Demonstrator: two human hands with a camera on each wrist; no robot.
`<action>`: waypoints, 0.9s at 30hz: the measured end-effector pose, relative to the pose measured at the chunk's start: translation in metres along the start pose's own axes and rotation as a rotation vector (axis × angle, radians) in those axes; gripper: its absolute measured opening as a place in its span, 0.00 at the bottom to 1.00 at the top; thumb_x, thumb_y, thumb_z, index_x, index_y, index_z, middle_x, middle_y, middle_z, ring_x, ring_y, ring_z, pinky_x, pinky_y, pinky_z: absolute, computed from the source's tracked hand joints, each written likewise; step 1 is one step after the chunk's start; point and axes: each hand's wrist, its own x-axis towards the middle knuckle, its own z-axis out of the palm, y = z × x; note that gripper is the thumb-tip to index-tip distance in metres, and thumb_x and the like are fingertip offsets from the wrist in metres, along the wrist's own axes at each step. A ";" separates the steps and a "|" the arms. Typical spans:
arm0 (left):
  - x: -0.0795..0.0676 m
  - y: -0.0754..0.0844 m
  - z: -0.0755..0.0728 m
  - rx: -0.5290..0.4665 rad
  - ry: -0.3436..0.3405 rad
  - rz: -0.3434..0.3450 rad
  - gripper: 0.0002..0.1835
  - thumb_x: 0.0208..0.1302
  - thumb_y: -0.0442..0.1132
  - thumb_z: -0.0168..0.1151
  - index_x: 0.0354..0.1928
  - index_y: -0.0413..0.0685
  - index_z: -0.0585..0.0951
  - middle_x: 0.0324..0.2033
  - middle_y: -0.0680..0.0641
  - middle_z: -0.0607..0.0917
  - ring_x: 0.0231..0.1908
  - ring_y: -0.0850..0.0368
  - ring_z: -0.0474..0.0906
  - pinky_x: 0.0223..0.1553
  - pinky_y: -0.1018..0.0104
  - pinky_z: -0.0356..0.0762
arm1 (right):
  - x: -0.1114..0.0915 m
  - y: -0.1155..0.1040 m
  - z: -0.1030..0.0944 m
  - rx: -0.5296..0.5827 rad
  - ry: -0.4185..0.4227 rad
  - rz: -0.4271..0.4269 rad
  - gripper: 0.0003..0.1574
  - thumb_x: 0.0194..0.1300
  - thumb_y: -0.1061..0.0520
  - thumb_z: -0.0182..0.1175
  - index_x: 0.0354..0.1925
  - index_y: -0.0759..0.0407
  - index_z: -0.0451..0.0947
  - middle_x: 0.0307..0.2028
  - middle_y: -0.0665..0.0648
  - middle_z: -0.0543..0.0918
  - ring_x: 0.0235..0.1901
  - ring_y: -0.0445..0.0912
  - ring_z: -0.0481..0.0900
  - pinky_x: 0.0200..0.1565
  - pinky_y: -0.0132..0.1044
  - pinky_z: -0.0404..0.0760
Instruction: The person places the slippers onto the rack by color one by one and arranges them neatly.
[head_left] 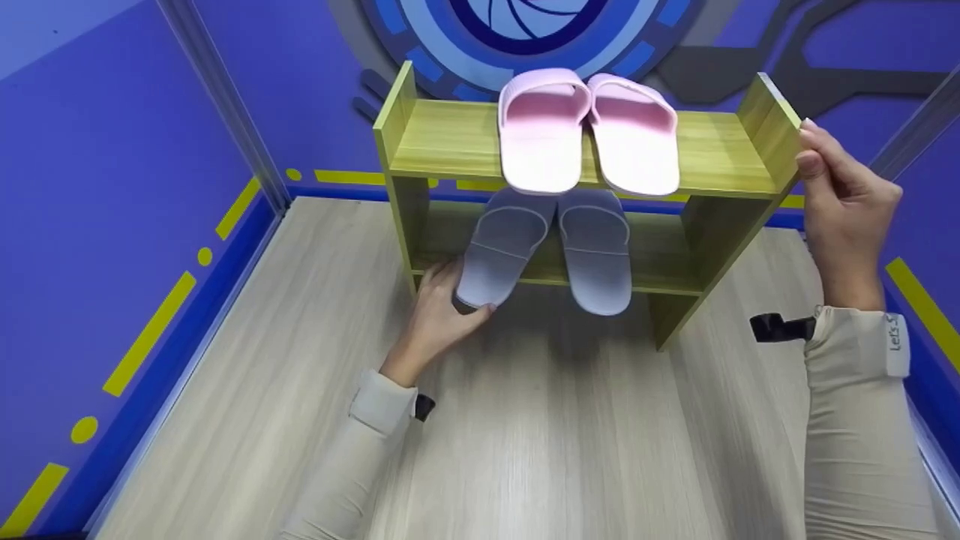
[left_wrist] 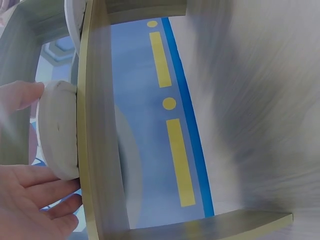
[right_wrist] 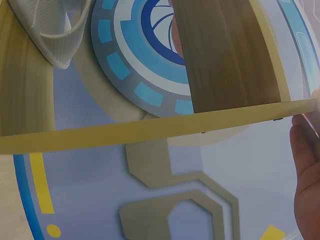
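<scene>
A two-tier wooden shoe rack (head_left: 716, 154) stands against the back wall. On its lower shelf lies a pair of grey slippers, their near ends jutting past the front edge. My left hand (head_left: 437, 319) holds the near end of the left grey slipper (head_left: 489, 274), thumb on one side and fingers on the other; the left wrist view shows this slipper end (left_wrist: 59, 130) between them. The right grey slipper (head_left: 600, 279) lies beside it, angled slightly apart. At the upper right, my right hand (head_left: 851, 202) grips the front edge of the rack's right side panel (right_wrist: 150, 134).
A pair of pink slippers (head_left: 540, 154) sits on the top shelf, also overhanging its front edge. Blue-purple walls (head_left: 112, 195) with yellow markings close in the left, back and right. Pale wood-look floor (head_left: 510, 435) extends in front of the rack.
</scene>
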 end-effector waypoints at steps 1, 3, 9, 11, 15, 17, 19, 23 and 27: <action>-0.001 0.000 0.001 0.002 0.002 -0.007 0.40 0.47 0.47 0.73 0.62 0.35 0.73 0.57 0.38 0.80 0.60 0.39 0.71 0.65 0.45 0.63 | 0.000 0.000 0.000 0.001 0.001 0.001 0.16 0.61 0.63 0.62 0.48 0.58 0.84 0.51 0.57 0.84 0.54 0.42 0.81 0.55 0.28 0.77; -0.002 0.001 0.002 0.004 0.009 -0.024 0.40 0.47 0.47 0.74 0.62 0.36 0.73 0.57 0.38 0.80 0.60 0.39 0.71 0.65 0.45 0.64 | 0.001 0.001 0.001 0.007 0.003 0.002 0.16 0.60 0.63 0.62 0.48 0.58 0.84 0.51 0.57 0.84 0.54 0.42 0.81 0.55 0.28 0.77; -0.003 0.003 0.008 0.029 0.046 -0.017 0.40 0.47 0.48 0.74 0.61 0.35 0.73 0.55 0.38 0.81 0.59 0.39 0.73 0.64 0.47 0.67 | 0.001 0.002 0.001 0.024 0.008 -0.002 0.15 0.60 0.64 0.63 0.47 0.60 0.84 0.50 0.57 0.85 0.54 0.42 0.81 0.55 0.29 0.77; -0.003 0.004 0.010 0.035 0.056 -0.014 0.40 0.47 0.49 0.74 0.61 0.34 0.73 0.55 0.37 0.81 0.59 0.39 0.73 0.64 0.48 0.67 | 0.001 0.002 0.001 0.022 0.004 -0.004 0.16 0.60 0.64 0.62 0.48 0.60 0.84 0.51 0.57 0.84 0.53 0.42 0.81 0.55 0.28 0.77; -0.004 0.006 0.011 0.037 0.060 -0.025 0.41 0.48 0.50 0.74 0.62 0.34 0.73 0.55 0.37 0.80 0.59 0.39 0.73 0.63 0.47 0.68 | 0.000 0.003 0.000 0.014 -0.003 -0.008 0.16 0.60 0.64 0.62 0.48 0.59 0.84 0.51 0.56 0.84 0.54 0.42 0.81 0.55 0.28 0.78; -0.004 0.008 0.011 0.039 0.061 -0.025 0.41 0.48 0.50 0.74 0.62 0.34 0.73 0.55 0.37 0.81 0.59 0.39 0.73 0.63 0.47 0.68 | 0.000 0.003 0.000 0.004 -0.004 -0.011 0.16 0.61 0.63 0.62 0.49 0.58 0.84 0.51 0.56 0.84 0.54 0.42 0.81 0.54 0.28 0.77; -0.003 0.008 0.012 0.046 0.063 -0.024 0.41 0.48 0.50 0.74 0.61 0.34 0.73 0.55 0.37 0.81 0.59 0.39 0.73 0.63 0.47 0.69 | 0.000 0.004 -0.001 -0.011 -0.006 -0.011 0.17 0.61 0.63 0.62 0.49 0.57 0.83 0.52 0.56 0.84 0.54 0.41 0.81 0.54 0.27 0.77; -0.004 0.010 0.013 0.067 0.073 -0.022 0.41 0.48 0.51 0.74 0.61 0.33 0.73 0.55 0.37 0.81 0.58 0.39 0.73 0.62 0.48 0.69 | 0.000 0.006 -0.002 -0.024 -0.007 -0.011 0.17 0.61 0.62 0.62 0.49 0.56 0.83 0.52 0.56 0.84 0.53 0.41 0.81 0.54 0.27 0.78; -0.004 0.011 0.014 0.096 0.069 -0.023 0.42 0.49 0.53 0.73 0.62 0.35 0.72 0.56 0.37 0.80 0.59 0.40 0.73 0.62 0.49 0.70 | 0.001 0.006 -0.001 -0.014 -0.005 -0.018 0.17 0.61 0.63 0.62 0.49 0.57 0.83 0.51 0.56 0.84 0.53 0.41 0.82 0.54 0.27 0.78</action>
